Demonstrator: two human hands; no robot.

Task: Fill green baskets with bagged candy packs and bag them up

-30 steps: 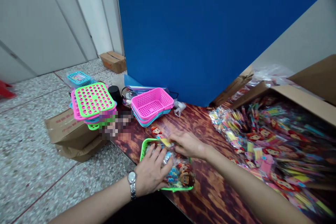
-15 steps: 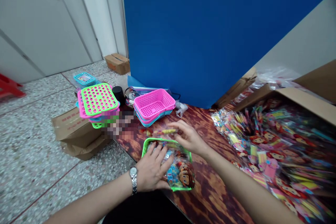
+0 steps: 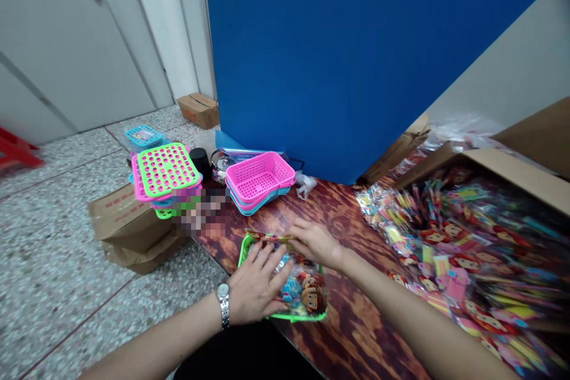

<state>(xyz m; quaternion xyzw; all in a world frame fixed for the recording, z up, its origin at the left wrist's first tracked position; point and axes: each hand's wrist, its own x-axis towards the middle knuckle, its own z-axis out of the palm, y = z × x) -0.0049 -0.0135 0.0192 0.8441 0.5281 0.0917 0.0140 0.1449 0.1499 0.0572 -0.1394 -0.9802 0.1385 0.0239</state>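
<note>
A green plastic basket sits on the wood-grain tabletop near its front edge, filled with clear-wrapped packets that show cartoon figures. My left hand, with a silver watch at the wrist, lies palm down across them, fingers spread. At the basket's far rim, my right hand pinches the end of a thin wrapped packet in red and yellow. That packet is seen nearly edge-on, above the basket's far side; its contents are unclear.
Nested pink and blue baskets stand further back, beside a kettle. Perforated lids are stacked at left, above a carton. At right, a large open cardboard box and many loose packets cover the table.
My right hand has lowered the thin packet toward me, from behind the basket to its far rim. My left hand stays spread on the contents.
</note>
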